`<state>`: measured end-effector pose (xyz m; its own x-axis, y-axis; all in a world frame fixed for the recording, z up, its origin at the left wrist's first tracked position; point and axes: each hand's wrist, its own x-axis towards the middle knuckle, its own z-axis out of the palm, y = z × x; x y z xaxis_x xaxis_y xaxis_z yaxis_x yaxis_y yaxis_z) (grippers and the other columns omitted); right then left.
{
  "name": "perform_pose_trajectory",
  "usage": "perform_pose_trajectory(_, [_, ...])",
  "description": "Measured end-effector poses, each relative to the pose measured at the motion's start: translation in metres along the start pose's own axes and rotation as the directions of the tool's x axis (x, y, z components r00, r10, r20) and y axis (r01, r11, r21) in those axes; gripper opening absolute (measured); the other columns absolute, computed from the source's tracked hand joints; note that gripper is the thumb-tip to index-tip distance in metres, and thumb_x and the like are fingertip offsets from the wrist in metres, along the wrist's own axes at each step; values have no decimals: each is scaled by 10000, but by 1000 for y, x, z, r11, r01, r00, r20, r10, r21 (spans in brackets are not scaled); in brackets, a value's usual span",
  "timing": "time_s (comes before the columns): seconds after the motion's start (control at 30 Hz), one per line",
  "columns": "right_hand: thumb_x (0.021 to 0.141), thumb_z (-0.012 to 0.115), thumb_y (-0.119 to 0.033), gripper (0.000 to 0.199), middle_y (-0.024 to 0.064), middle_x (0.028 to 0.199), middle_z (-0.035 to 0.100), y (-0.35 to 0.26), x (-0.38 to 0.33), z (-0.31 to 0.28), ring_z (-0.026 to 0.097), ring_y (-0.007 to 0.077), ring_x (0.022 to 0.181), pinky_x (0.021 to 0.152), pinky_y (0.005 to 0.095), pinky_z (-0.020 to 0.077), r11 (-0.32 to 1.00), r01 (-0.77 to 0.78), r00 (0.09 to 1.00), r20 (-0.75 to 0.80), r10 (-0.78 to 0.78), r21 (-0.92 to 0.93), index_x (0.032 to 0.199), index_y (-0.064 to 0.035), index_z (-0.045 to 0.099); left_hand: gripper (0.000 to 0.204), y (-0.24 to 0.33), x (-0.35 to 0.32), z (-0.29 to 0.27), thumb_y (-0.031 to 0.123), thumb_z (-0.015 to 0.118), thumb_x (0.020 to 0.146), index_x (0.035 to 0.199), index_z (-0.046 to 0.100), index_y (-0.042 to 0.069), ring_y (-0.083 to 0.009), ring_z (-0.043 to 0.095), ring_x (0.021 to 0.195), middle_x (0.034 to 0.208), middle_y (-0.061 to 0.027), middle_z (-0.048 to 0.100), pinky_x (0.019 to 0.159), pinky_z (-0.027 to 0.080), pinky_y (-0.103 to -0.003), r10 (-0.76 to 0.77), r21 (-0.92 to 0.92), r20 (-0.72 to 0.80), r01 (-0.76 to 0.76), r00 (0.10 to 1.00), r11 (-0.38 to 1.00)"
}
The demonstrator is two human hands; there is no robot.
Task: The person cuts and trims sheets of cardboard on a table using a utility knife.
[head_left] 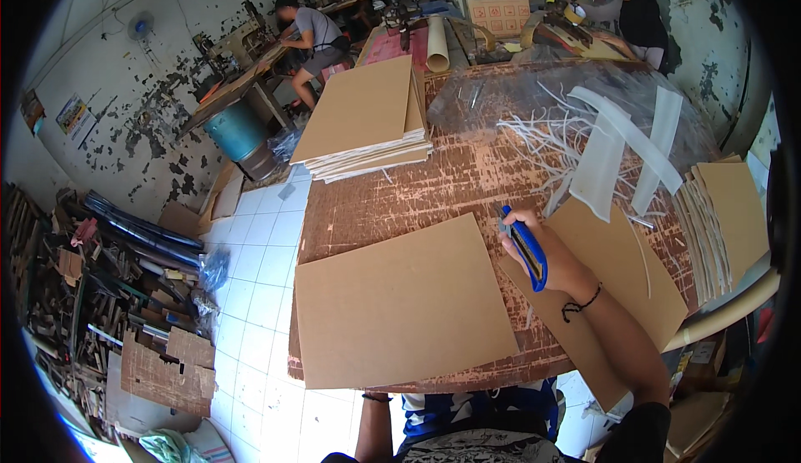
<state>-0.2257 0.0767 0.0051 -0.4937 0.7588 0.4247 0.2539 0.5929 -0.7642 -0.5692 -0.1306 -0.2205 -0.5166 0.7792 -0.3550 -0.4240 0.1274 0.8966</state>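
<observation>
My right hand (555, 259) is closed around a blue utility knife (526, 250), held above the worn brown tabletop. A large sheet of brown cardboard (400, 304) lies flat on the table to its left, reaching the front edge. Beneath my right hand and forearm are more brown cardboard pieces (617, 254), one jutting past the table's front edge. Only the forearm and wrist of my left arm show, below the table edge; the left hand itself is hidden behind the edge and the cardboard sheet.
A stack of cardboard sheets (359, 113) stands at the far left of the table (467, 179). White strips and thin trimmings (601, 146) lie at the far right, beside clear plastic film (467, 100). More cardboard (726, 221) leans at the right. People work farther back.
</observation>
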Motion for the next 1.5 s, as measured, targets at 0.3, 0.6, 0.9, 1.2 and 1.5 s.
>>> perform_pose_trajectory(0.3, [995,660,-138,365,91,916,637,8,-1,4,652,243,806,726,390,507,999,46,999,-10,-46,-23,1277,-112,431,403,13,21,14,290,628,1011,1347,598,70,-308,610,1223,1324,-138,655,1070,457,-391,64,27,37,-65,997,998])
perform_pose_trajectory(0.6, [1009,640,-165,341,104,882,643,2,1,8,645,262,751,699,401,497,998,49,999,-3,-49,-41,1275,-106,435,408,-13,15,18,293,633,1009,1352,597,76,-310,609,1226,1327,-138,654,1074,454,-394,50,76,50,-53,998,996])
perform_pose_trajectory(0.9, [1013,639,-191,337,95,778,578,1,0,4,588,262,669,650,404,471,998,28,999,-14,-29,-54,1273,-108,441,413,-9,-53,13,295,637,1006,1358,596,82,-312,607,1229,1331,-137,653,1079,451,-398,74,660,665,-632,743,407])
perform_pose_trajectory(1.2, [1015,626,-185,336,95,783,585,7,5,3,609,264,699,656,406,477,1000,6,1000,16,-6,-25,1281,-111,435,522,203,-133,87,255,752,938,1417,605,106,-285,645,1218,1327,-133,679,1046,487,-399,-458,355,878,-451,-141,819])
perform_pose_trajectory(1.5, [1008,635,-213,351,133,791,589,6,1,3,608,313,702,668,424,481,997,44,999,0,-44,-60,1279,-113,435,1039,203,-107,138,601,807,743,1574,380,147,-375,275,1521,1652,-149,297,1252,152,-562,-90,386,907,-899,411,-209])
